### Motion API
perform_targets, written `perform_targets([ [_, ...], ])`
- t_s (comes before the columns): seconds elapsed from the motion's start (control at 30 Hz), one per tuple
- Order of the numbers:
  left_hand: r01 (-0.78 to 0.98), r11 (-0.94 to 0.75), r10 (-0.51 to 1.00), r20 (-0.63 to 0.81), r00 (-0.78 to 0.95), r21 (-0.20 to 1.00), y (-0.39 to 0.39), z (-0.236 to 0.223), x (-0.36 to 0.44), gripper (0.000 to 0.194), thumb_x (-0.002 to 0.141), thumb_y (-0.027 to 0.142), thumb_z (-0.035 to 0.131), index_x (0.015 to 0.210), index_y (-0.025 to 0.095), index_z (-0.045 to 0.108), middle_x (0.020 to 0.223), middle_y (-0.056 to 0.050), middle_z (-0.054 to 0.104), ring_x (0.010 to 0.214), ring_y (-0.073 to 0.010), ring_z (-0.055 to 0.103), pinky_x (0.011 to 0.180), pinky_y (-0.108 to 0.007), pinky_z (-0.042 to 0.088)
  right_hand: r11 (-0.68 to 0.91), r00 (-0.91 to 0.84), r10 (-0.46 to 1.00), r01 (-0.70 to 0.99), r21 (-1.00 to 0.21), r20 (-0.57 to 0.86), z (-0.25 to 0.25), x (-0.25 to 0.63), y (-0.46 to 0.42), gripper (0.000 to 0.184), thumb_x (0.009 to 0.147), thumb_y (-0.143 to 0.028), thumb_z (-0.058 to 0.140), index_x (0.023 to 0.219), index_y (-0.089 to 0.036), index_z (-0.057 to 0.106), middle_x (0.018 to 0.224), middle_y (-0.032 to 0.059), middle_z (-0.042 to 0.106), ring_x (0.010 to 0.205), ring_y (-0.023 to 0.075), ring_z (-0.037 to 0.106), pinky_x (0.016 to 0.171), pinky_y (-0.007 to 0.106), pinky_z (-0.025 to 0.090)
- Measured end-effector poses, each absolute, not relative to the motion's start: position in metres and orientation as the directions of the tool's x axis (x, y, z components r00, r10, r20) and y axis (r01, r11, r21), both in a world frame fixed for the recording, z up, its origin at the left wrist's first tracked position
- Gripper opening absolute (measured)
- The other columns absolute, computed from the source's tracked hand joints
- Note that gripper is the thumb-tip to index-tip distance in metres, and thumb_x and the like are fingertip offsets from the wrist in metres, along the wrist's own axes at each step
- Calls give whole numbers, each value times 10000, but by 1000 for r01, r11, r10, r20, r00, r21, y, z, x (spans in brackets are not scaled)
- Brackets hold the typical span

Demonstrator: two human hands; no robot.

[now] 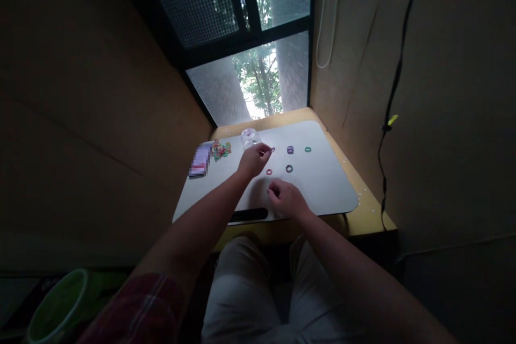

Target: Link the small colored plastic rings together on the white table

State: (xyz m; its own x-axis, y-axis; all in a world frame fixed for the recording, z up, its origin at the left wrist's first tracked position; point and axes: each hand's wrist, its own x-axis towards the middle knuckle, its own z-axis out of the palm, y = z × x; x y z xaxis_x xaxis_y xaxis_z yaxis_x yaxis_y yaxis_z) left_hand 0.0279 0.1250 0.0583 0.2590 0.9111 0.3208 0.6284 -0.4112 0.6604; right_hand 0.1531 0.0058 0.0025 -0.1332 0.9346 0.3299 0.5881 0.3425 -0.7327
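My left hand (255, 160) reaches over the white board (322, 188), its fingers pinched on a small purple ring (273, 149) that looks like a hair tie. Close to the board's front edge is my right hand (287, 199), fingers curled closed; whatever they may hold is hidden. Between and beyond the hands lie a red ring (269, 172), a dark grey ring (289, 169), purple rings (290, 150) placed together and a green ring (308, 149). Behind my left hand stands a clear round container (249, 135), partly covered by the hand.
A pile of several coloured rings (221, 150) sits at the board's left, beside a phone-like flat item (200, 160) that is blurred out. The board rests on a yellow wooden table (363, 215) below a window (262, 80). A black cord (397, 75) hangs on the right; a green bin (60, 306) stands lower left.
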Motion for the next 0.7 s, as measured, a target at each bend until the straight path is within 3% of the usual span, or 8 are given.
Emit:
perform_targets([
  [0.13, 731, -591, 804, 331, 495, 342, 158, 69, 67, 132, 809, 249, 568, 819, 180, 680, 807, -63, 656, 712, -165, 578, 685, -269, 414, 372, -160, 924, 575, -729, 346, 4, 154, 8, 68, 806, -223, 504, 743, -213, 527, 706, 4, 601, 615, 134, 501, 575, 243, 299],
  [0.37, 757, -653, 754, 106, 648, 24, 175, 61, 96, 221, 812, 225, 510, 935, 199, 692, 929, -67, 649, 834, -190, 593, 730, -284, 436, 349, -200, 937, 580, -736, 287, 4, 158, 12, 41, 792, -238, 533, 780, -201, 546, 727, 7, 616, 592, 125, 471, 557, 242, 265],
  [0.53, 779, -626, 775, 118, 621, 16, 164, 71, 80, 290, 810, 205, 506, 1060, 208, 652, 1055, -64, 634, 884, -174, 595, 773, -279, 454, 360, -211, 933, 560, -746, 292, 5, 159, 11, 52, 803, -237, 527, 785, -202, 560, 720, -4, 608, 592, 117, 466, 565, 236, 273],
  [0.7, 837, -545, 830, 179, 528, 56, 144, 75, 22, 233, 824, 264, 512, 997, 189, 648, 988, -63, 643, 861, -177, 595, 780, -288, 462, 345, -188, 939, 547, -763, 289, 6, 158, 7, 89, 824, -260, 512, 779, -199, 560, 682, -12, 587, 601, 114, 479, 585, 229, 290],
])
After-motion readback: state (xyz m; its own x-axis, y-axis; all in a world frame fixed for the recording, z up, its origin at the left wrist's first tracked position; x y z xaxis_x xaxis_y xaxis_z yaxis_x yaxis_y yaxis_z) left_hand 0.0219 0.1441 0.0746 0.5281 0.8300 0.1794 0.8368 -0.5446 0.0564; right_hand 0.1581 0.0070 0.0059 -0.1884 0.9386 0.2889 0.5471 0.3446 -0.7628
